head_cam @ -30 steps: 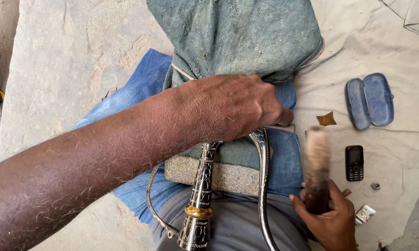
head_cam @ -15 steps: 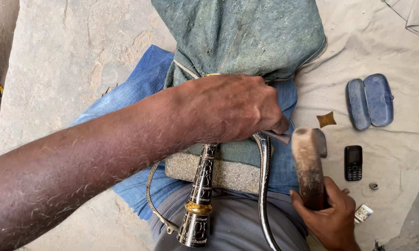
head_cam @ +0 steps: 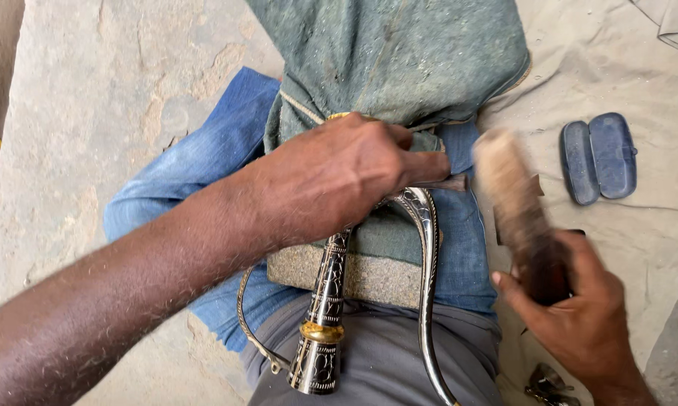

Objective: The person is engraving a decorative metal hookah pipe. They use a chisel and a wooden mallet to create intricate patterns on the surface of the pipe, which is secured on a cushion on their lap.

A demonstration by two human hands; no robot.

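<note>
An open-air craftsman's ground workplace: rough stone slab [head_cam: 91, 113] floor, dusty spread cloth [head_cam: 640, 248], an engraved metal piece [head_cam: 325, 308] and wooden mallet [head_cam: 516, 203].

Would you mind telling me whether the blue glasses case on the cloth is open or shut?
Open: the blue glasses case lies spread flat on the cloth, its two halves side by side, hinged along the middle.

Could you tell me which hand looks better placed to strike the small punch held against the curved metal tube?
Probably the right hand: it grips the wooden mallet raised beside the punch. The left hand is occupied, pinning the punch against the tube.
</note>
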